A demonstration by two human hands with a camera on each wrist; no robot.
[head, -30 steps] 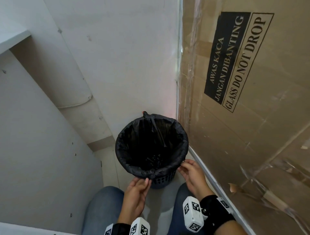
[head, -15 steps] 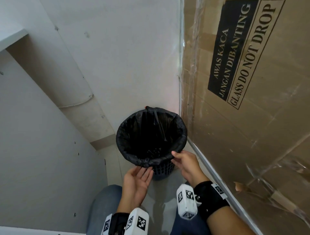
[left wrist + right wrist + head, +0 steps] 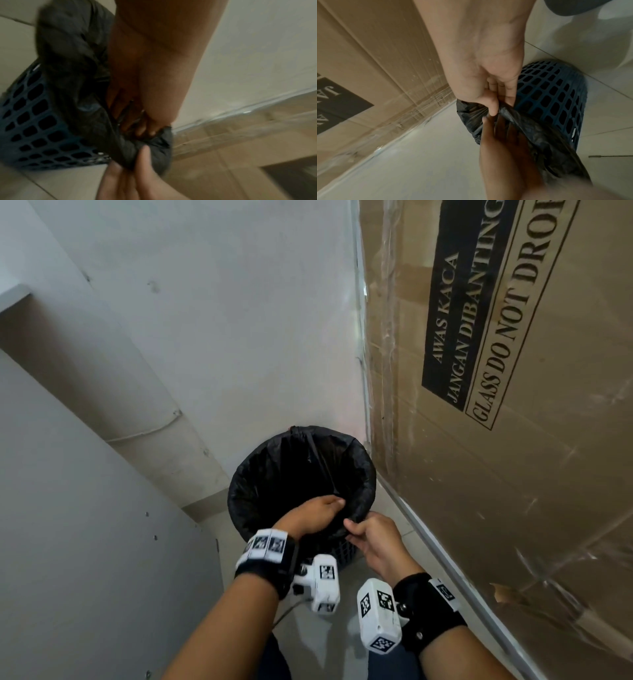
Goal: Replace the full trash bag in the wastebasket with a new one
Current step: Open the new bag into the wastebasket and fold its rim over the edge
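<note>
My right hand [image 3: 375,541] pinches the rolled hem of the black trash bag [image 3: 356,460] at the near rim, thumb on top. Just left of it my left hand [image 3: 313,513] dips inside the mouth w/ fingers curled into the film. Bag lines the blue mesh wastebasket [image 3: 556,94] on the floor [image 3: 402,162], beyond both hands, beside the cardboard box [image 3: 513,440]. Film's thin, soft, slippery, prob. tears easy; best hold is bunched hem, not a single layer. Weight: can't tell.
</note>
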